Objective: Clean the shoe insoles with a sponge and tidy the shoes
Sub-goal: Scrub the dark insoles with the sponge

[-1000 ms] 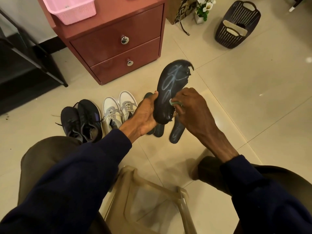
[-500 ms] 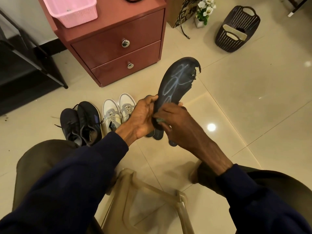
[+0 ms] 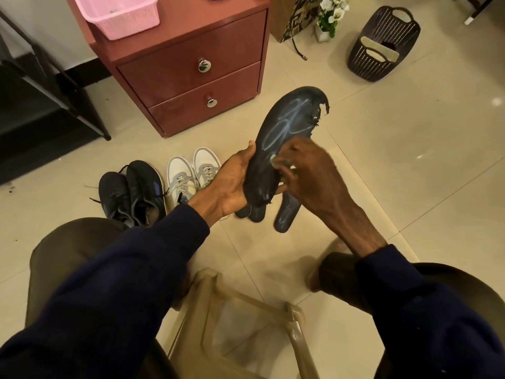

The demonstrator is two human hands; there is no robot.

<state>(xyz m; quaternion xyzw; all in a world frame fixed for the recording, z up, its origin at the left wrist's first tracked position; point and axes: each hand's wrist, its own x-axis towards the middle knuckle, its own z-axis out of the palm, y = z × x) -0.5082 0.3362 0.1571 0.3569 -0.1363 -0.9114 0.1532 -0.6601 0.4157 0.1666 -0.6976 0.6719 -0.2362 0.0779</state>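
While I work this from a distance, the insole is held off the floor between both hands, heel low, toe high and leaning away to the right. My left hand clamps its lower half, with the thumb along the left edge and the fingers wrapped behind. My right hand is bunched on the sponge. Only a pale green scrap of it shows under the fingertips, pressed on the face just right of the left thumb. That hand is blurred, so I cannot tell how each finger lies. Pale smears cross the face above the fingertips.

I judge the insole light, thin and floppy. Its toe edge, well above both hands, is torn and ragged, so I would not pull there. The heel half looks the better hold, with fingers flat behind wherever the sponge presses.

Just below the hands, spare insoles lie on the floor. Left of my left hand stand white shoes, then black shoes. Beyond the fingers are drawers, and nearest me a stool.
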